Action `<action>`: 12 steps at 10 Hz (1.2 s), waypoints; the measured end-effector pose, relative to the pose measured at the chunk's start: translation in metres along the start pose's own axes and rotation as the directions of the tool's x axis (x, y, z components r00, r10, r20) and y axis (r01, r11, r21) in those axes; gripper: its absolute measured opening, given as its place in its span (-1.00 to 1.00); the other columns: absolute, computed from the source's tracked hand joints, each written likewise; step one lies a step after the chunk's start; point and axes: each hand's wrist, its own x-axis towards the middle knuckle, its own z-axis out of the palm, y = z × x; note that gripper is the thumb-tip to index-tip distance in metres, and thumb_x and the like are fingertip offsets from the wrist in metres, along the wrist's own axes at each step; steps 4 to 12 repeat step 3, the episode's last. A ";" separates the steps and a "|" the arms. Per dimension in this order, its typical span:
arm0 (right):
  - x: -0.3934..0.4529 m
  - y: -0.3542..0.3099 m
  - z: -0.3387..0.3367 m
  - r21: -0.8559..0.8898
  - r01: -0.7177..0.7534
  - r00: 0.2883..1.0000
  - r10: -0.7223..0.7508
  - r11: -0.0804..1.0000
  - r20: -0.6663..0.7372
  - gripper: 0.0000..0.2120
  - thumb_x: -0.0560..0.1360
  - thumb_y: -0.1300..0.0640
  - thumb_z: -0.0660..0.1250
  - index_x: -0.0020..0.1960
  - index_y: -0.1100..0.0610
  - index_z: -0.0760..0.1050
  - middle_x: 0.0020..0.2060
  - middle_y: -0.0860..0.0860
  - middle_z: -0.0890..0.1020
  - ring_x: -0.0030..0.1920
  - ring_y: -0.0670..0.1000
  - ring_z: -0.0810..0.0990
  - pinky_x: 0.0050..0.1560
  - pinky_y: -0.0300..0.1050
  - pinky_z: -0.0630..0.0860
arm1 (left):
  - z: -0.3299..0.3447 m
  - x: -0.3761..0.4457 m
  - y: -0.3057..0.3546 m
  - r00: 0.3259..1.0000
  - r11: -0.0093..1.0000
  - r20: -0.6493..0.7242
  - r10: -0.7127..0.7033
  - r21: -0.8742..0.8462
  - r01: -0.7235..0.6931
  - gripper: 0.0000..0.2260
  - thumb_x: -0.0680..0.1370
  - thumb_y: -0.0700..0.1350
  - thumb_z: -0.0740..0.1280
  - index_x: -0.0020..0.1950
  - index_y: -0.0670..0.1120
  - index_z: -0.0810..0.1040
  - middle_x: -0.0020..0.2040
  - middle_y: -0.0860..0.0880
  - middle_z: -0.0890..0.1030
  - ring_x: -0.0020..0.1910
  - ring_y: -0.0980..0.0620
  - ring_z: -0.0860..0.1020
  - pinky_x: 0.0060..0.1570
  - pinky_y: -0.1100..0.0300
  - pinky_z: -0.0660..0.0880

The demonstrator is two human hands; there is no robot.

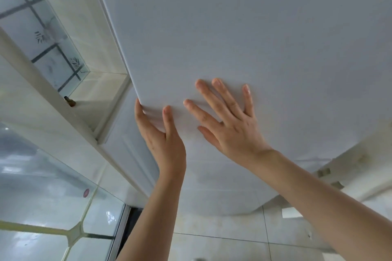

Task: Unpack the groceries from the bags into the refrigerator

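The white refrigerator door [244, 34] fills most of the view, close in front of me. My left hand [163, 133] grips the door's lower left corner, thumb on the front face and fingers wrapped round the left edge. My right hand [229, 121] lies flat on the door face just to the right, fingers spread and straight. No grocery bags or food are in view, and the refrigerator's inside is hidden.
A white door frame [48, 99] with frosted patterned glass [42, 34] stands close on the left. Another glass panel [42, 207] runs below it. Pale floor tiles [222, 239] lie beneath the refrigerator, with a white scrap [291, 212] on them.
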 end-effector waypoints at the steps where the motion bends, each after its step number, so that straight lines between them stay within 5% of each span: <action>1: -0.005 -0.006 -0.026 0.202 -0.068 0.990 0.042 0.977 0.132 -0.52 0.55 -0.03 0.27 0.43 0.07 0.37 0.52 0.09 0.19 0.54 0.12 0.07 0.48 0.27 -0.02 | -0.013 -0.012 0.000 0.996 0.991 0.035 -0.080 0.111 0.075 -0.49 0.60 -0.07 0.29 0.52 -0.03 0.22 0.44 0.06 0.37 0.42 0.18 0.32 0.33 0.40 0.27; 3: -0.068 -0.019 -0.076 0.327 -0.189 0.959 0.102 0.926 0.265 -0.51 0.54 0.01 0.23 0.41 0.20 0.34 0.38 0.11 0.41 0.51 0.19 0.13 0.49 0.18 0.08 | -0.045 -0.075 0.007 0.979 0.953 0.090 -0.183 0.261 0.154 -0.61 0.60 -0.14 0.26 0.43 -0.02 0.33 0.37 0.07 0.43 0.36 0.14 0.37 0.31 0.22 0.31; 12: -0.068 -0.019 -0.076 0.327 -0.189 0.959 0.102 0.926 0.265 -0.51 0.54 0.01 0.23 0.41 0.20 0.34 0.38 0.11 0.41 0.51 0.19 0.13 0.49 0.18 0.08 | -0.045 -0.075 0.007 0.979 0.953 0.090 -0.183 0.261 0.154 -0.61 0.60 -0.14 0.26 0.43 -0.02 0.33 0.37 0.07 0.43 0.36 0.14 0.37 0.31 0.22 0.31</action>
